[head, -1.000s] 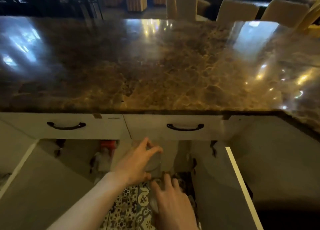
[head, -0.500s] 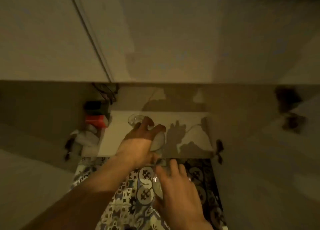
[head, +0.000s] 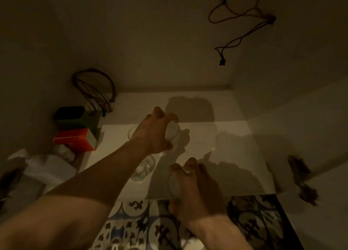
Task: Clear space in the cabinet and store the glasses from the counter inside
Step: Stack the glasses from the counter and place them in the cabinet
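I look into the dim cabinet, at its pale floor (head: 216, 136). My left hand (head: 154, 133) reaches inside and grips a clear glass (head: 172, 132) from above, over the middle of the floor. Behind that hand the rim of a second glass (head: 131, 132) shows. A third clear glass (head: 144, 167) stands on the floor under my left wrist. My right hand (head: 194, 189) is at the cabinet's front edge, closed around another glass (head: 174, 185), mostly hidden by the fingers.
At the left wall sit a dark box (head: 70, 114), an orange box (head: 75, 139), white bundles (head: 47, 167) and a coil of wire (head: 94, 91). A loose cable (head: 243, 35) hangs at the back right. Patterned floor tiles (head: 250, 217) lie below the cabinet's front edge.
My view has dropped from the countertop into the cabinet. Both hands have moved forward with their glasses; the left is now deep inside, the right at the front edge.
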`<move>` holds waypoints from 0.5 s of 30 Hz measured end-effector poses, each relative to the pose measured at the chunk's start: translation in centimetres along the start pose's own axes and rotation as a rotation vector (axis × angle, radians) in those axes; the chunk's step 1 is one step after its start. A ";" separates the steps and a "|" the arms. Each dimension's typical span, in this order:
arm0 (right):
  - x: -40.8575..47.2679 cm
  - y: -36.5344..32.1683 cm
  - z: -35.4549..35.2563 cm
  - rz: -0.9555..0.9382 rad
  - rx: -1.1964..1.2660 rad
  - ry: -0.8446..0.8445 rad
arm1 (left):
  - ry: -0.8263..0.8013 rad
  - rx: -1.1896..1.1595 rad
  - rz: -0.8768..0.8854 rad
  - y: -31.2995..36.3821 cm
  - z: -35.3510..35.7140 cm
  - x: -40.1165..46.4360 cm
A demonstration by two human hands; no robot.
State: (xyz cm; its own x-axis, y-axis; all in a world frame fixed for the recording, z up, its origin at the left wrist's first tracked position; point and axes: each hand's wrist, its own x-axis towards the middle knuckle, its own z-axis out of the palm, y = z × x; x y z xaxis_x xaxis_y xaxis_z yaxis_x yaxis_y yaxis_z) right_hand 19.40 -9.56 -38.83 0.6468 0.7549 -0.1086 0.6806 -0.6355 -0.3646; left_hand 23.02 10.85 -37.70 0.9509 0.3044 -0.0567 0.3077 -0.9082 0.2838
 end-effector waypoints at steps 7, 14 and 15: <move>3.6 1.5 3.2 -0.068 -0.065 0.074 | -0.006 0.039 -0.026 -2.3 3.2 4.7; 4.9 1.5 4.0 -0.086 -0.077 0.069 | -0.062 0.090 -0.032 -3.0 3.6 5.4; 4.9 1.5 4.2 -0.087 -0.083 0.069 | -0.068 0.083 -0.041 -3.1 3.6 5.4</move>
State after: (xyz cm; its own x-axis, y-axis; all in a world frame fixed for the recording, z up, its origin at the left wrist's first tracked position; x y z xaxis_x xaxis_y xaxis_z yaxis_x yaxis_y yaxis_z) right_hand 22.17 -6.10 -43.76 0.6041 0.7968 -0.0153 0.7596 -0.5815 -0.2915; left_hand 27.31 14.28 -42.35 0.9368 0.3239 -0.1323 0.3452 -0.9170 0.1996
